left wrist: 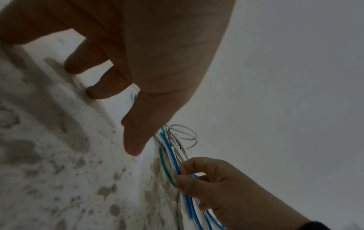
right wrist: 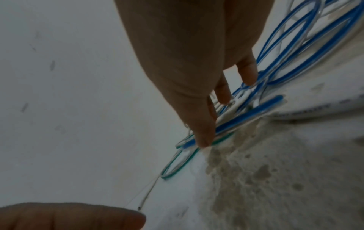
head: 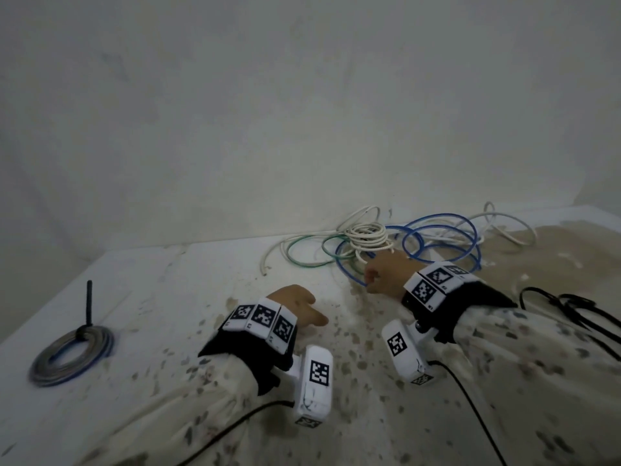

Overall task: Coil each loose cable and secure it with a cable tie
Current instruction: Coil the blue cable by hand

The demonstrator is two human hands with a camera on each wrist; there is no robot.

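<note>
A tangle of loose cables lies at the back of the speckled table (head: pixel 208 284). It holds blue cable (head: pixel 346 275) loops, a white coil (head: pixel 368 235) and a green cable (head: pixel 295 260). My right hand (head: pixel 378 275) reaches into the near edge of the tangle. In the left wrist view this right hand (left wrist: pixel 206 185) pinches a blue cable (left wrist: pixel 173 158) strand between thumb and forefinger. In the right wrist view, the blue cable (right wrist: pixel 250 112) lies under the right hand (right wrist: pixel 197 109). My left hand (head: pixel 302 306) is relaxed low over the table, left of the tangle, holding nothing.
A finished grey-blue coil (head: pixel 104 344) lies at the near left, with a black tie (head: pixel 89 302) sticking up from it. Several black cable ties (head: pixel 571 306) lie at the right beside my right sleeve. A white wall (head: pixel 302 112) stands right behind the tangle.
</note>
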